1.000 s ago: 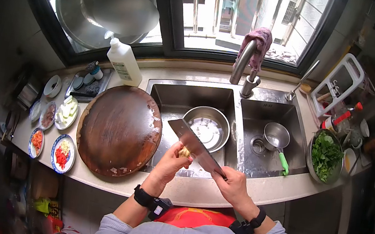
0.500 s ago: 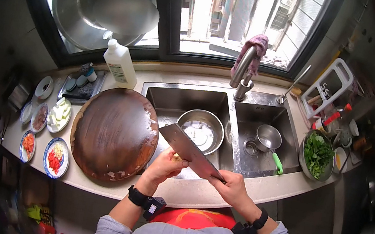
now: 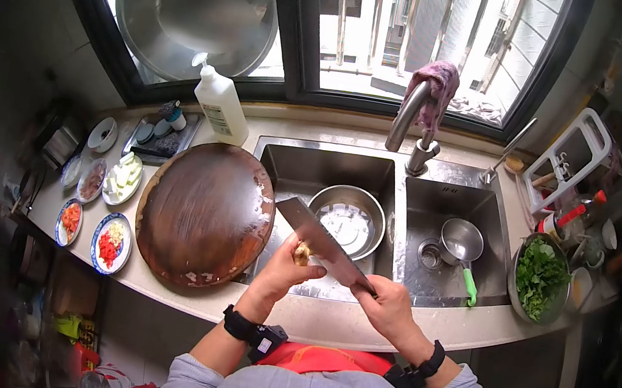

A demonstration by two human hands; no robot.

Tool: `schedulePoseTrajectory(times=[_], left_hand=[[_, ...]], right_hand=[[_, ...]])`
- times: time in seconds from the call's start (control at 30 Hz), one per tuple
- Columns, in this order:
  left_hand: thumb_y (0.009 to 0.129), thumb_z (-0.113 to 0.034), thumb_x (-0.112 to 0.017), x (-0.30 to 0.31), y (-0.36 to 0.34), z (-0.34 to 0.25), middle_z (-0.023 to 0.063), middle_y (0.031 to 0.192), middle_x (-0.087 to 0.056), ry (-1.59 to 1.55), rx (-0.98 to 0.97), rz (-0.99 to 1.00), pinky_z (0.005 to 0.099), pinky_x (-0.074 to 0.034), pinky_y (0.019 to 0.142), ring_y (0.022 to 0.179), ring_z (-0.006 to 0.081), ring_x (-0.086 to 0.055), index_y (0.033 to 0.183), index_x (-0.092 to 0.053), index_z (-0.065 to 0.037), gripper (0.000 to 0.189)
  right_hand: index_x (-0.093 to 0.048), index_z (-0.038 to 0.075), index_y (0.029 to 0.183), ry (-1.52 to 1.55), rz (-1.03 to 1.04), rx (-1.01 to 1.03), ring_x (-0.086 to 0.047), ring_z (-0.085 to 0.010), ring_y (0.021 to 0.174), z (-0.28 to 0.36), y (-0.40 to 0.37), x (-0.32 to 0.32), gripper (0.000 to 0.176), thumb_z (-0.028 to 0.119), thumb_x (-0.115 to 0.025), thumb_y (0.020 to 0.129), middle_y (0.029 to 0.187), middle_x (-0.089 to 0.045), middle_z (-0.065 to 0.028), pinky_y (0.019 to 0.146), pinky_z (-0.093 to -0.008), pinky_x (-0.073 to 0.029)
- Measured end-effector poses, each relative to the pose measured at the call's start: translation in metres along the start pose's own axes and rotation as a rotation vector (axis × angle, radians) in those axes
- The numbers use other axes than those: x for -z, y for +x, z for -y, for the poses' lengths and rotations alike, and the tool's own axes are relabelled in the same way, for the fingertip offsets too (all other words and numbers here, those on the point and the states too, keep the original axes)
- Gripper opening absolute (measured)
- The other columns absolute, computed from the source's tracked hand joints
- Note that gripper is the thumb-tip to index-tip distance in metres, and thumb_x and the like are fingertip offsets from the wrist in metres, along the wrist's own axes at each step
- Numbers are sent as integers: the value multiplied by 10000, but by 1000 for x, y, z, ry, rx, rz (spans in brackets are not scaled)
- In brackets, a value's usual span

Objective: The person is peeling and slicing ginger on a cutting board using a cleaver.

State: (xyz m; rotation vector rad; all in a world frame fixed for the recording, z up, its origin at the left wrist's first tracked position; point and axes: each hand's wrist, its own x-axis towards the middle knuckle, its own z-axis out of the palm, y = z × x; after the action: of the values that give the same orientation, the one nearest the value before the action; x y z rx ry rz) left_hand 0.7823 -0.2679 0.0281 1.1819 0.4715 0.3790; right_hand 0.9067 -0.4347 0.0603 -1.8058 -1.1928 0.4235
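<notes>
My right hand (image 3: 388, 309) is closed round the handle of a cleaver (image 3: 324, 239), whose broad grey blade slants up to the left over the front of the sink. My left hand (image 3: 276, 279) pinches a small knobby yellow-brown piece of ginger (image 3: 302, 254) close against the blade; part of it is hidden by fingers and blade. Below and beyond the blade, a round metal basin (image 3: 369, 206) stands in the left sink bowl (image 3: 284, 158). A thick round wooden chopping board (image 3: 201, 213) lies left of my hands, wet and with pale scraps along its edge.
Small dishes of cut food, including a plate of red and pale bits (image 3: 122, 251), stand at the left. A green-handled pan (image 3: 461, 240) sits in the right sink bowl under the tap (image 3: 407, 120). Leafy greens (image 3: 540, 278) fill a bowl at the right. A pump bottle (image 3: 223, 107) stands behind the board.
The view has swung slightly left. My left fingers have shifted along the blade, and the ginger shows more clearly. The cleaver stays at much the same slant.
</notes>
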Motion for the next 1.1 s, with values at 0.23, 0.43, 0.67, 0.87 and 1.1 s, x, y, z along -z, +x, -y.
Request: schedulePoseTrajectory(times=[0.23,0.43,0.67,0.87,1.1], left_hand=[[663,53,-658,1,-6,-10,-6,877,-524,-130,168,10,139,-355,452,639,23,-476,1209,-402,-39,610],[660,24,-698,-7,-17,-12,0,679,-534,39,84,-20,172,-302,377,455,32,-420,1019,-568,1,383],[684,11,-671,-13,-11,3,-33,762,-526,146,14,-254,164,-330,449,560,27,-451,1114,-537,-47,453],[752,-5,-584,-2,-15,-5,29,887,-536,-275,180,-9,222,-450,581,710,115,-550,1179,-438,-33,452],[759,22,-549,5,-23,-16,20,818,-509,-152,257,60,202,-417,459,548,115,-522,1311,-296,-10,608]], right_hand=[[-619,45,785,-21,102,80,-574,-300,608,-8,5,11,133,171,-595,752,682,-585,-128,520,-355,-448],[-614,66,790,-103,187,146,-571,-306,610,-14,7,17,114,169,-587,749,693,-586,-123,522,-368,-450],[-610,66,791,-166,-37,144,-580,-291,616,-9,-6,3,99,157,-597,755,699,-586,-108,511,-359,-450],[-625,66,837,-45,16,0,-577,-291,608,-13,-9,9,122,152,-602,754,720,-596,-117,519,-343,-454],[-628,63,836,-44,45,145,-578,-284,610,-5,-7,7,124,148,-610,747,712,-596,-122,522,-336,-456]])
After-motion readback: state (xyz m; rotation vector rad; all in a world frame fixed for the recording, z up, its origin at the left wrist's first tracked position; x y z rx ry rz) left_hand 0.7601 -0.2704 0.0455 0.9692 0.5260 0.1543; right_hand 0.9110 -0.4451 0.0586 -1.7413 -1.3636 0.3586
